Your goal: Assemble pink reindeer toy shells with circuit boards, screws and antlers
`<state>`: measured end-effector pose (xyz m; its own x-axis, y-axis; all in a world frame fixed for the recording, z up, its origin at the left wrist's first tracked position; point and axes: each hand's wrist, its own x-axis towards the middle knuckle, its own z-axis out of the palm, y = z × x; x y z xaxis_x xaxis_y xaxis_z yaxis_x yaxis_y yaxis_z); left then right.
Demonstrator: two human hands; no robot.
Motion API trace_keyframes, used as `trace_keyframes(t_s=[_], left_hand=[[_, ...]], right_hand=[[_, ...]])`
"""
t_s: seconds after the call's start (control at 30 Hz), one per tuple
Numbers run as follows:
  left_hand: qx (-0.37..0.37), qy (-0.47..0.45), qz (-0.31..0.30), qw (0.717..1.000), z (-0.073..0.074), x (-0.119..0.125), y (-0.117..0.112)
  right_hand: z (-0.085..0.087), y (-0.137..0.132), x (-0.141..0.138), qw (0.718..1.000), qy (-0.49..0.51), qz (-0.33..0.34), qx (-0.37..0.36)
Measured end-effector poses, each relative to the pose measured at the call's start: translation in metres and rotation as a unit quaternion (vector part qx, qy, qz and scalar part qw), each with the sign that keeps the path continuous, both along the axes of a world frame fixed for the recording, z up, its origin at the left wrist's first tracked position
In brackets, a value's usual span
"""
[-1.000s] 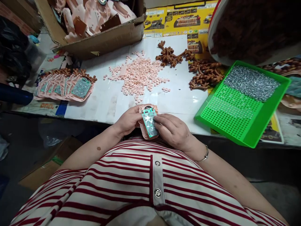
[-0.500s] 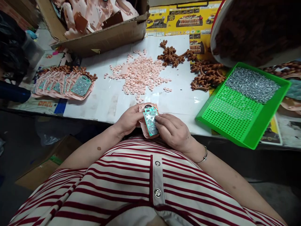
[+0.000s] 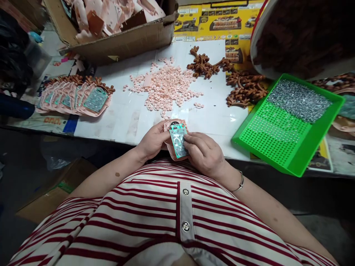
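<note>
The fingers [image 3: 190,139] of the right hand [image 3: 208,152] are curled close together, tips at the right edge of a green circuit board [image 3: 179,141]; whether they pinch it or only press on it, I can't tell from here. The left hand [image 3: 152,143] is closed on the left side of the pink shell [image 3: 171,150] with the board lying over it, thumb along the near side. I'd worry about a push from the right that isn't matched on the left: the board could slide or tip across the shell, perhaps catching on the dark round part [image 3: 174,123] at the top. Both are held low before the striped shirt [image 3: 155,207], at the near edge of the table [image 3: 111,127], so if the left grip slackened, the piece could drop toward the lap or floor. Just beyond lies a loose spread of tiny pink rings [image 3: 163,88]; a careless knuckle could scatter them, or one could get under the board. Farther left, similar shells [image 3: 94,100] lean overlapping, and a sleeve brushing them might topple the row. Away to the right, the green tray [image 3: 277,129] juts past the table edge with its small metal pieces [image 3: 301,98], and a bumped elbow could spill them.
</note>
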<state>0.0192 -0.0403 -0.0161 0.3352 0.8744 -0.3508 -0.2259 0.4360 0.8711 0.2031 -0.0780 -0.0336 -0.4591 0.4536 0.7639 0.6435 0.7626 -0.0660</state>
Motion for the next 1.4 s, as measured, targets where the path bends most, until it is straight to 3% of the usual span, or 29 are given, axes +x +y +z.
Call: trace_keyframes(t_s=[0.43, 0.57, 0.8, 1.1, 1.4], left_hand=[[0.017, 0.003, 0.003, 1.000, -0.004, -0.001, -0.001], [0.030, 0.008, 0.022, 0.999, -0.004, 0.000, -0.001], [0.016, -0.007, -0.004, 1.000, -0.003, -0.001, 0.000], [0.029, -0.003, 0.006, 1.000, -0.005, -0.002, 0.000], [0.015, -0.007, -0.004, 1.000, -0.006, -0.003, 0.000]], right_hand=[[0.000, 0.003, 0.000, 0.998, 0.041, 0.034, -0.041], [-0.001, 0.004, -0.001, 0.999, 0.035, 0.019, -0.019], [0.000, 0.003, 0.001, 0.999, 0.001, 0.015, 0.031], [-0.003, 0.006, -0.001, 0.999, 0.036, 0.027, -0.016], [-0.009, 0.000, 0.002, 1.000, 0.012, 0.029, -0.001]])
